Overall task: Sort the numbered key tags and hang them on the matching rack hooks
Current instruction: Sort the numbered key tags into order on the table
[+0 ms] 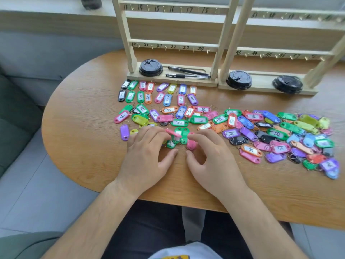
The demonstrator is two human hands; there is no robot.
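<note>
Many coloured numbered key tags lie on the wooden table. Two tidy rows of tags numbered 1 to 8 sit in front of the left rack, whose hooks are marked 13–18 and 19–24. A loose pile of tags spreads to the right, below the right rack. My left hand lies over tags at the table's middle, fingertips touching a tilted pink tag and a green tag. My right hand rests its index finger on another pink tag, thumb just below it.
Black cup lids and two pens lie on the rack bases. A purple tag lies left of my left hand. The table's rounded edge curves at the left, beside a grey-green seat.
</note>
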